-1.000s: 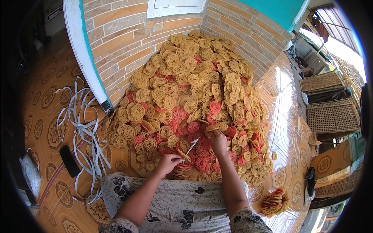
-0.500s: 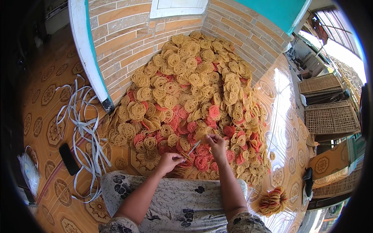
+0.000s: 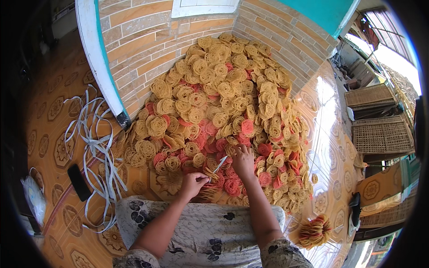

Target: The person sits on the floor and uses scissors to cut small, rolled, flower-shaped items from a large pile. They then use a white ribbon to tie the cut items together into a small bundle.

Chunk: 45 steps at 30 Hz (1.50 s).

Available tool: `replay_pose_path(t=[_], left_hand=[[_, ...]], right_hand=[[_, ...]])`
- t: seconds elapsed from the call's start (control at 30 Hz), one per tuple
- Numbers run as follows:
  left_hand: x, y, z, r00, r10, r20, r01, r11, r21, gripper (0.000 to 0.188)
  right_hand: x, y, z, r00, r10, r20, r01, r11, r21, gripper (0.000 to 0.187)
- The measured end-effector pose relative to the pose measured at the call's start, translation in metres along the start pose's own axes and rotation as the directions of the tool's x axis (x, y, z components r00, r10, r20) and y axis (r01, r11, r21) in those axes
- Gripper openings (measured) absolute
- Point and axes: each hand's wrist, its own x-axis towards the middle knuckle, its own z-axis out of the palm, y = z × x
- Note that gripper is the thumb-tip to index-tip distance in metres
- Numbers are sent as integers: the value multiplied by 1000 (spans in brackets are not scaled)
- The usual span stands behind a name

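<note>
My left hand (image 3: 193, 185) is closed in a pinch around a white flat strip (image 3: 220, 163), whose free end points up and to the right. Yellow lacy discs (image 3: 210, 173) are threaded on the strip just by my fingertips, and more strung discs (image 3: 207, 194) hang below that hand. My right hand (image 3: 243, 161) is over the near part of a big pile of yellow lacy discs (image 3: 207, 77). Its fingers are apart and bent down onto the discs; the fingertips are partly hidden. Coral-pink discs (image 3: 232, 186) are mixed into the pile.
Patterned cloth (image 3: 192, 232) covers my lap. Left on the tiled floor lie tangled white straps (image 3: 96, 145), a black phone (image 3: 79, 182) and a plastic bag (image 3: 33, 198). A bundle of strung discs (image 3: 314, 231) sits at right. Brick walls (image 3: 134, 42) back the pile; woven racks (image 3: 382, 136) stand far right.
My right hand has left the tip of the strip, where it held a yellow disc, and moved slightly left and up onto the pile. My left hand has shifted slightly left.
</note>
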Motion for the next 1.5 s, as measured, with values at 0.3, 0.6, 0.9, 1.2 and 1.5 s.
replay_pose_path(t=[0.3, 0.6, 0.9, 1.2, 1.5], left_hand=[[1, -3, 1, 1000, 14, -21, -15, 1000, -23, 20], [-2, 6, -3, 1000, -18, -23, 19, 1000, 18, 22], [-1, 4, 1, 1000, 26, -13, -26, 1000, -3, 21], [-1, 5, -1, 1000, 7, -13, -7, 1000, -8, 22], [-2, 7, -1, 1000, 3, 16, -2, 1000, -29, 23]], right_hand=[[-1, 28, 7, 952, 97, 289, -86, 995, -52, 31], [20, 27, 13, 997, 71, 38, -72, 997, 18, 21], [-1, -5, -27, 940, 335, 56, -328, 849, 415, 17], [-3, 1, -21, 949, 80, 305, -152, 963, 220, 14], [-9, 36, -10, 975, 216, -49, -220, 967, -128, 10]])
